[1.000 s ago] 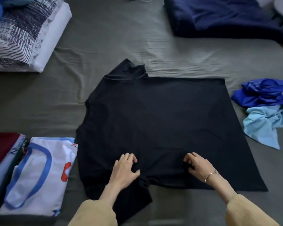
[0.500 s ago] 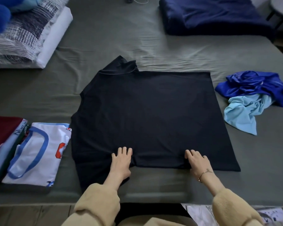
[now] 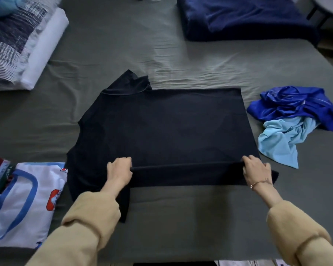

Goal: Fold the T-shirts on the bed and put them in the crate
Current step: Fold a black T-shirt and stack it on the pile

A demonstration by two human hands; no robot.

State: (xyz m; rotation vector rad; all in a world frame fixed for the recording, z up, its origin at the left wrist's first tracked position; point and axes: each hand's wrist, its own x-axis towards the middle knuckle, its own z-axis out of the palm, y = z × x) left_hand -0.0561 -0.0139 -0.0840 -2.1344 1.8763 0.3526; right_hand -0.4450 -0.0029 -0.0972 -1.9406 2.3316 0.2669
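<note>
The black T-shirt (image 3: 161, 129) lies spread flat on the bed (image 3: 181, 217), extending away from both hands. The left hand (image 3: 119, 173) has its fingers (image 3: 123, 161) curled around the near edge of the shirt, gripping a raised fold of fabric. The right hand (image 3: 256, 169) grips the same fold at its opposite end, fingers closed on the cloth. The fold runs taut between the two hands. Left of the left-hand fingers lies a folded white-and-blue shirt (image 3: 23, 204). Beyond the right-hand fingers lies a crumpled blue garment (image 3: 294, 106), touching a light blue garment (image 3: 281, 141).
</note>
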